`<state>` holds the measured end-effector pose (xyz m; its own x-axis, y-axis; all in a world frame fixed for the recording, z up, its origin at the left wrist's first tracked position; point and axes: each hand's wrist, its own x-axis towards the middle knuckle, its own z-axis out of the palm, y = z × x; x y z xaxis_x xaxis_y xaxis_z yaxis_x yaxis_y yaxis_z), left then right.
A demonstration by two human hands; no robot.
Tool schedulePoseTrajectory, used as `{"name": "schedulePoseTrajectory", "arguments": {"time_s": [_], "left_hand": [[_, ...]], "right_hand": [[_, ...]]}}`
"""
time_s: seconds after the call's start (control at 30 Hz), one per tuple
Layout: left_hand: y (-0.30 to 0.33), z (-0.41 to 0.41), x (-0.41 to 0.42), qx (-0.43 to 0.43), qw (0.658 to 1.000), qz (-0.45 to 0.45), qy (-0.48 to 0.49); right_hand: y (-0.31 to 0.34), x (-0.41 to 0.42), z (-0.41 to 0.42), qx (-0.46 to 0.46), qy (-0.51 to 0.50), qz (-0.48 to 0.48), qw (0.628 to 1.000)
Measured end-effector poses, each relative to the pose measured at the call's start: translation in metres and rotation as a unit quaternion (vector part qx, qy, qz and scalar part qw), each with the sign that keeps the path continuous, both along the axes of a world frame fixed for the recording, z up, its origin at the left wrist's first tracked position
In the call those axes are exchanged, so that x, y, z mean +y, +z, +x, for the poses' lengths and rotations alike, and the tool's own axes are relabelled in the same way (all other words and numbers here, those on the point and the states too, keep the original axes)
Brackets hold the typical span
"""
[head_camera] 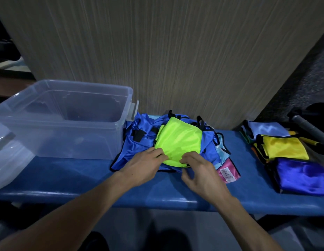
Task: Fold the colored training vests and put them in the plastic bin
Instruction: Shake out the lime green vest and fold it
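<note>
We see both hands at the near edge of a neon-green shiny fabric vest (pixel 177 142), which lies on top of a heap of crumpled blue vests (pixel 137 147) on a blue padded bench (pixel 85 180). The left hand (pixel 141 165) pinches the green hem with curled fingertips; the right hand (pixel 199 171) grips the same hem just beside it, thumb hanging loose below. Left of the left fingers, past the blue heap, stands the clear plastic bin (pixel 67 124). Well right of the right fingers lie folded vests: pale blue (pixel 266 128), yellow (pixel 282 147) and royal blue (pixel 302 175).
</note>
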<state>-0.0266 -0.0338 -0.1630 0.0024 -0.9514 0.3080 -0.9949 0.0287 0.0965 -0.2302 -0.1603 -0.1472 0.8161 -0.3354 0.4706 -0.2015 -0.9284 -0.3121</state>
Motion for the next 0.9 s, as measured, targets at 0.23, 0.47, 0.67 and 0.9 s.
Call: {"name": "schedulePoseTrajectory", "arguments": {"time_s": [0.23,0.47,0.67,0.9], "left_hand": [[0.003,0.004,0.002,0.042,0.999,0.001,0.001],[0.069,-0.006,0.014,0.190,0.973,-0.126,0.030],[0.141,-0.035,0.012,0.340,0.912,-0.227,-0.017],[0.110,0.004,-0.040,0.415,0.904,-0.075,0.068]], "right_hand": [[-0.001,-0.005,0.004,0.006,-0.094,-0.014,0.995],[0.063,-0.012,-0.015,-0.179,-0.097,0.288,0.936],[0.099,-0.009,-0.012,-0.330,-0.030,0.398,0.856],[0.050,-0.042,0.024,-0.266,-0.129,0.416,0.860]]}}
